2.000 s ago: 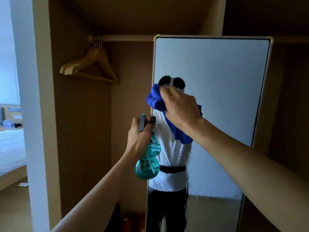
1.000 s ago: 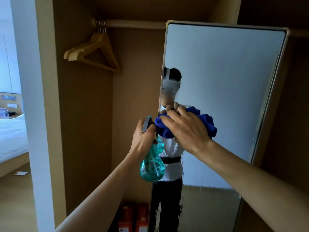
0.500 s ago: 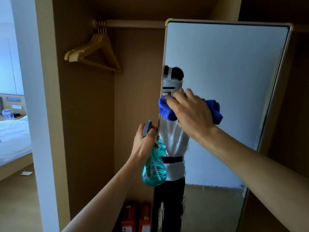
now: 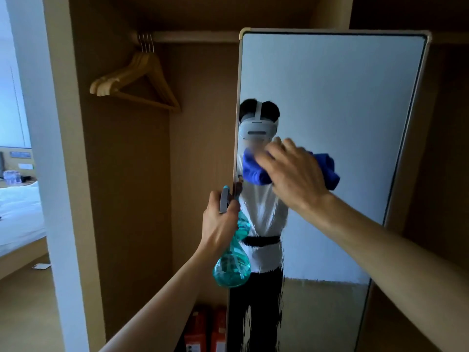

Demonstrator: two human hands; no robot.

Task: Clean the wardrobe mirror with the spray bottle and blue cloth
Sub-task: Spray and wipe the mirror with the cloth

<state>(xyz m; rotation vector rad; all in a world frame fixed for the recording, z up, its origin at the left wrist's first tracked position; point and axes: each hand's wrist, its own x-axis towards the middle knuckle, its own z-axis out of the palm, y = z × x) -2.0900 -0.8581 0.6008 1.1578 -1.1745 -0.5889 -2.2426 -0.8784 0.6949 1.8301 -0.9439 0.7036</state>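
The tall wardrobe mirror (image 4: 342, 110) has a pale frame and shows a person's reflection. My right hand (image 4: 294, 174) holds the bunched blue cloth (image 4: 327, 168) against the glass near the mirror's left edge, at mid height. The fingers are blurred with motion. Streaks of wet spray run down the glass below the cloth. My left hand (image 4: 218, 224) grips the neck and trigger of the teal spray bottle (image 4: 232, 268), just left of the mirror's edge. The bottle hangs upright below the cloth.
Several wooden hangers (image 4: 137, 80) hang from the rail (image 4: 193, 36) in the open wardrobe bay on the left. Orange boxes (image 4: 203, 326) stand on the wardrobe floor. A white post (image 4: 50, 174) borders the bay, with a bed (image 4: 17, 212) beyond it.
My right hand wiped the cloth down the mirror's left side, then back up to mid height. My left hand kept the spray bottle beside the mirror edge.
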